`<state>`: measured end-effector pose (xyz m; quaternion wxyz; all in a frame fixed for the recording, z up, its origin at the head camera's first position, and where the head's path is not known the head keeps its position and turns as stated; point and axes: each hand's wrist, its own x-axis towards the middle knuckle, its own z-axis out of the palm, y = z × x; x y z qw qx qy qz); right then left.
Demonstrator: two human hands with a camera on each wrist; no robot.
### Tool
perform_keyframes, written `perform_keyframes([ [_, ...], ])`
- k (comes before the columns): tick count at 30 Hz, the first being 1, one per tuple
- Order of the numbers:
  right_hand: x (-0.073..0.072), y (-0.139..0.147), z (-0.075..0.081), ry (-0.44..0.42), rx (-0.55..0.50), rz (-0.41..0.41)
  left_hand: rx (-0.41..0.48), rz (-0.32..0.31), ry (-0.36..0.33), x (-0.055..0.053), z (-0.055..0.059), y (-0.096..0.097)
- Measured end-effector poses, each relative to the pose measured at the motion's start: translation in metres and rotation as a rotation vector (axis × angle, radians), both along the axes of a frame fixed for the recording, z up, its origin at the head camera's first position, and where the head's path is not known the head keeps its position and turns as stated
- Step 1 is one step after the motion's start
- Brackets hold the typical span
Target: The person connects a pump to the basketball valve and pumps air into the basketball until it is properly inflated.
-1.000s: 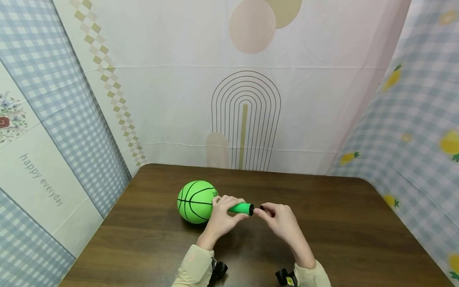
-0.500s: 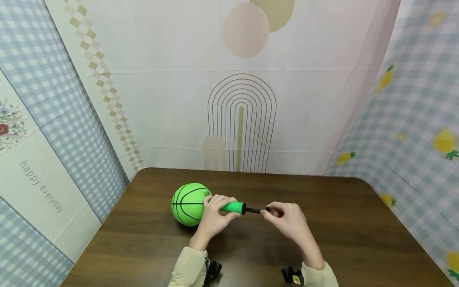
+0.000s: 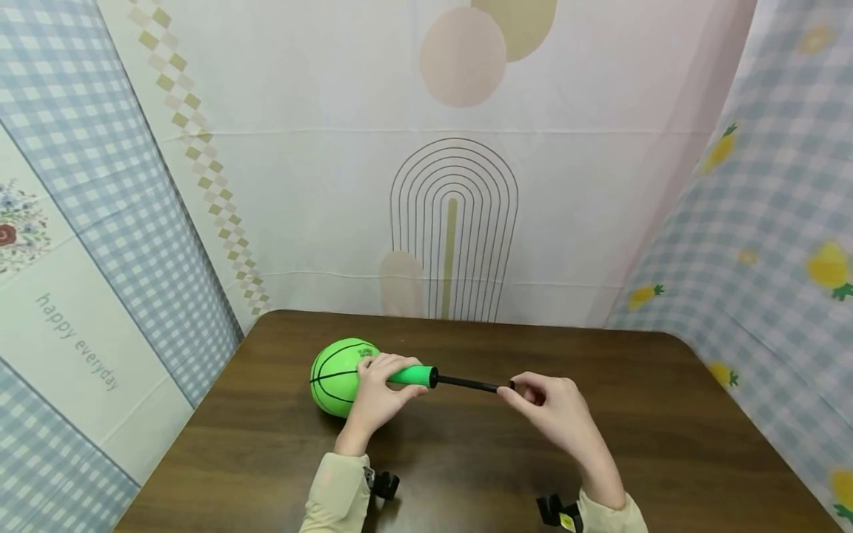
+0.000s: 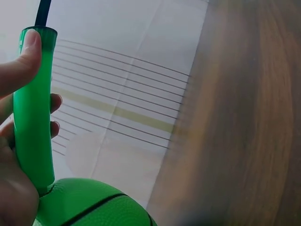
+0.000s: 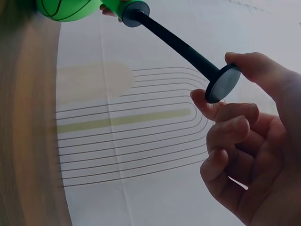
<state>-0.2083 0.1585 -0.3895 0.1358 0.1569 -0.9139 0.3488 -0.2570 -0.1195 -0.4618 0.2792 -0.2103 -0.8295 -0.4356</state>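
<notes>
A small green basketball (image 3: 333, 379) with black lines sits left of centre on the table. My left hand (image 3: 378, 392) grips the green barrel of a hand pump (image 3: 411, 375), thumb along one side and fingers behind it. The barrel's lower end meets the ball in the left wrist view, where the pump barrel (image 4: 34, 113) stands over the ball (image 4: 89, 202). From the barrel's other end a long black rod (image 5: 178, 44) sticks out to the right. My right hand (image 3: 553, 411) pinches the round black disc (image 5: 223, 84) at the rod's end between thumb and forefinger, other fingers curled.
Dark brown wood table (image 3: 466, 474) with rounded far corners lies under both hands. A pale printed cloth (image 3: 320, 200) hangs behind it, and blue checked cloths hang at the left and right. Each wrist wears a small black camera (image 3: 385, 485).
The pump's black rod has come out of the barrel and shows far longer now. My right hand has moved right with its disc; my left hand, barrel and ball have shifted left.
</notes>
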Motion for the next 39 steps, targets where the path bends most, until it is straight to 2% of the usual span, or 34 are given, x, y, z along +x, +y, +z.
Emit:
perform_keyframes([
  [7,-0.002,-0.003,-0.004,-0.012,-0.002,0.029,0.04,0.003,-0.032,-0.003,-0.006,-0.003],
  [15,-0.006,-0.011,-0.008,-0.047,-0.032,0.027,0.059,0.028,-0.006,-0.004,-0.007,0.003],
  [21,-0.008,-0.023,-0.013,-0.01,0.014,0.0,0.035,0.003,-0.039,-0.002,-0.01,0.013],
  [31,-0.008,-0.047,-0.026,-0.014,0.008,-0.015,0.021,-0.019,0.023,0.0,-0.011,0.025],
  [35,-0.008,-0.052,-0.028,0.008,0.024,-0.027,0.012,-0.049,0.016,0.001,-0.014,0.033],
  [39,-0.008,-0.053,-0.028,-0.006,0.025,-0.023,0.019,-0.067,0.0,0.003,-0.017,0.038],
])
